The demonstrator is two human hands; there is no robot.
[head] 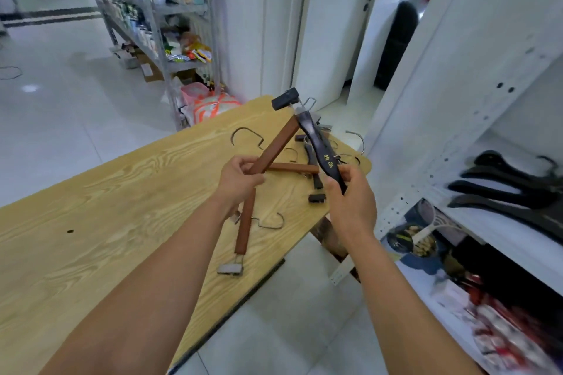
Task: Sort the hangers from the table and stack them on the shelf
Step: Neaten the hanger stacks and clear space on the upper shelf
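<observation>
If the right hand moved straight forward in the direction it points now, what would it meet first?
Most likely the brown hanger lying flat on the table just beyond the right hand, which grips a black hanger; height is unclear.

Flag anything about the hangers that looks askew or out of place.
The left hand grips a brown hanger and the right hand a black hanger; their far ends cross and may be snagged. The hanger pile lies crisscrossed at the far corner of the table.
</observation>
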